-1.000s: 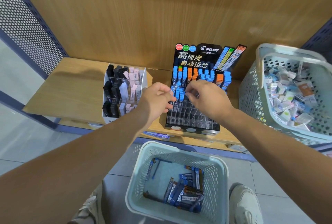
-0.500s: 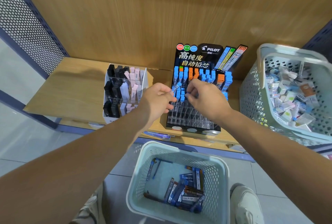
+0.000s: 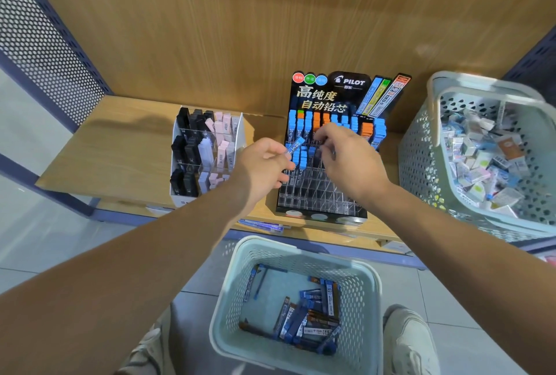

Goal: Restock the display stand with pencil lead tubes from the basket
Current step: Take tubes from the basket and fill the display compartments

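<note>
As a person works at a wooden shelf (image 3: 120,140), the left hand (image 3: 264,164) holds one blue tube (image 3: 296,146) pinched between thumb and fingers (image 3: 285,165), tilted and just in front of the left-hand columns of the black display stand (image 3: 319,98). The right hand (image 3: 349,161) hovers over the stand's middle rows with its fingers (image 3: 323,138) curled downward at the slots; whether they are grasping a tube or only touching those already seated cannot be told, since the knuckles hide the tips. Blue and orange caps fill the stand's back rows and part of the next, while the clear front rows stand empty. On the floor below, by the person's shoe (image 3: 412,341), the pale green basket (image 3: 228,299) holds a loose heap of pencil lead tubes (image 3: 304,317) at its near right corner. A white organizer (image 3: 207,161) of black, grey and pink items sits to the stand's left, and a second basket (image 3: 421,149) of mixed small boxes to its right. The step in hand appears to be seating tubes in the partly filled row, with the task well short of done. The next move likely calls for turning the held tube upright, lining it up over a narrow empty slot beside its blue neighbours and lowering it straight, without knocking the seated tubes.
</note>
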